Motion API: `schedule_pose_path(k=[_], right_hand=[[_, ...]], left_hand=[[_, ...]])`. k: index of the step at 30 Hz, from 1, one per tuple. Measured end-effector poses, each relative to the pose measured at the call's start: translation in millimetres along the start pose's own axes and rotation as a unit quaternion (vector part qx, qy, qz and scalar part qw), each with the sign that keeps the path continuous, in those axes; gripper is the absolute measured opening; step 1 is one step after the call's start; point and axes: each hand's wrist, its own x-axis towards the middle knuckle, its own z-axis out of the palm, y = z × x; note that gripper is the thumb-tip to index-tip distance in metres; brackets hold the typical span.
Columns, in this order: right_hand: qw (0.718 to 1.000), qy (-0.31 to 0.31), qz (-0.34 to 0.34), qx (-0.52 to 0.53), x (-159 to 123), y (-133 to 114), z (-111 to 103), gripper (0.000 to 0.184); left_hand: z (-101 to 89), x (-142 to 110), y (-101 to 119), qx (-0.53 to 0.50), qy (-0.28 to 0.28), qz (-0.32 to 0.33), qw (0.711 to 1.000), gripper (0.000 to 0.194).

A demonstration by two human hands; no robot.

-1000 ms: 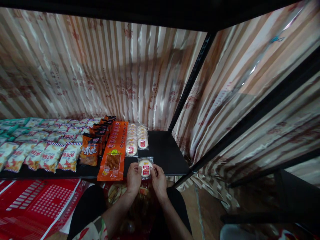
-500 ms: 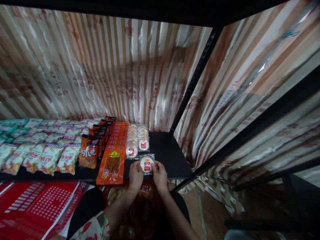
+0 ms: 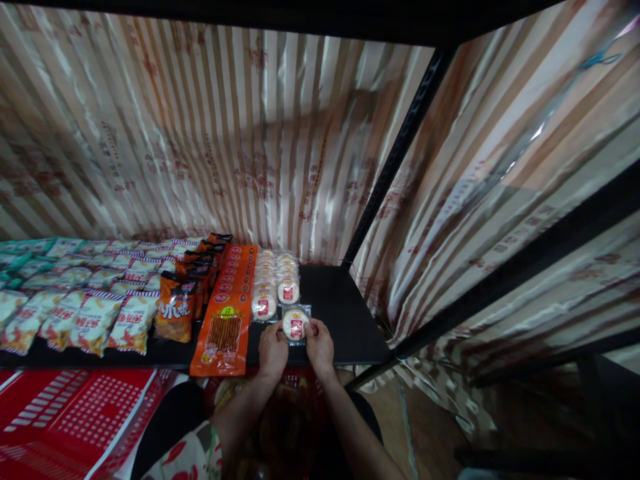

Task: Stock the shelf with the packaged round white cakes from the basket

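The left hand (image 3: pixel 273 348) and right hand (image 3: pixel 319 345) pinch a round white snack packet (image 3: pixel 295 323) in their grip near the front of the black shelf (image 3: pixel 343 323); its red label (image 3: pixel 297 329) is too small to read. Large white characters mark the orange-and-black bag (image 3: pixel 174 310).

The round white cracker in clear plastic (image 3: pixel 295 325) has moved inward from the black shelf's (image 3: pixel 336 317) front edge, nearer the wrapped white crackers (image 3: pixel 289 291); the bare left hand (image 3: pixel 273 348) and bare right hand (image 3: pixel 319 344) moved along.
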Motion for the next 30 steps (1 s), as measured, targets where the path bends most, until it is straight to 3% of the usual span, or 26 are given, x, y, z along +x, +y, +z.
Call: schedule_pose_path(k=[15,30], right_hand=[[1.000,0.007,-0.025,-0.013,22.5,-2.5,17.0,0.027],[0.999,0.005,-0.025,-0.021,45.1,-2.1,30.8,0.029]], left_hand=[[5.1,21.6,5.6,-0.039,-0.004,-0.008,0.999,0.033],[8.5,38.0,17.7,-0.014,-0.024,-0.015,0.999,0.039]])
